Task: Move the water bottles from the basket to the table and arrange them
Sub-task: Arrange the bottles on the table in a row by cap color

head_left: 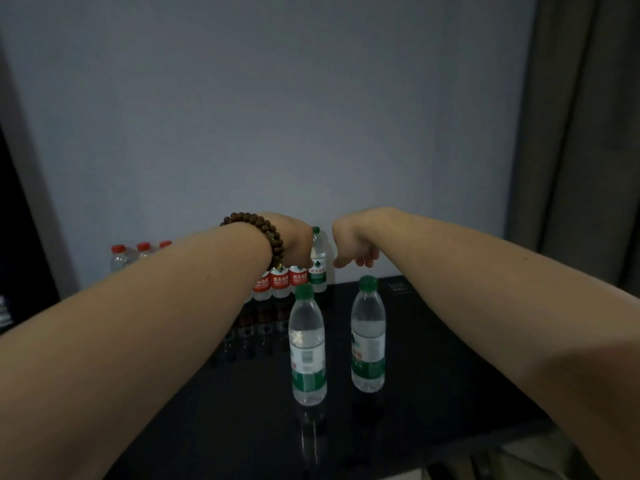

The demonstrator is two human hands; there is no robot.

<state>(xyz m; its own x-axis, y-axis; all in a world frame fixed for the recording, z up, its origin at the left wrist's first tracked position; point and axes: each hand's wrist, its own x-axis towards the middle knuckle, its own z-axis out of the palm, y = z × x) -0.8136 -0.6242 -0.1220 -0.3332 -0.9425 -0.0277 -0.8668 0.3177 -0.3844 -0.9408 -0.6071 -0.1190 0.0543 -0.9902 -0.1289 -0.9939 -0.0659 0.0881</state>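
Observation:
Two green-capped water bottles stand upright on the black glossy table [450, 375]: one front centre [308, 351], one a little right and further back [368, 337]. A third green-capped bottle [318, 261] stands at the far edge by the wall, at the right end of a row of red-labelled bottles [280, 284]. My left hand [294, 244], with a bead bracelet on the wrist, hangs over the tops of those red-labelled bottles; its fingers are hidden. My right hand [353, 249] hovers just right of the far green bottle, fingers loosely curled and holding nothing. No basket is in view.
More red-capped bottles [119, 251] stand at the far left against the grey wall. A curtain [571, 133] hangs at the right. The table's front right corner [540, 427] lies under my right forearm.

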